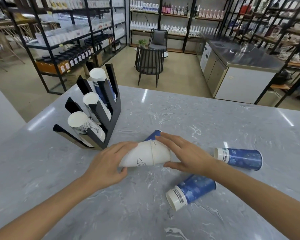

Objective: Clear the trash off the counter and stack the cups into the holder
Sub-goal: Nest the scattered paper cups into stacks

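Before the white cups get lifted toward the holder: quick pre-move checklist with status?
1. Left hand on the white cups: ok, fingers wrap the left end.
2. Right hand on them: ok, at the right end.
3. White cups nested: ok, a seam shows mid-body.
4. Blue cup behind them free: cannot tell, mostly hidden.
5. Holder has room: cannot tell, all three slots hold cups.
6. Two other blue cups, and, clear of path: ok, lying to the right.

White cups, blue cups, black holder
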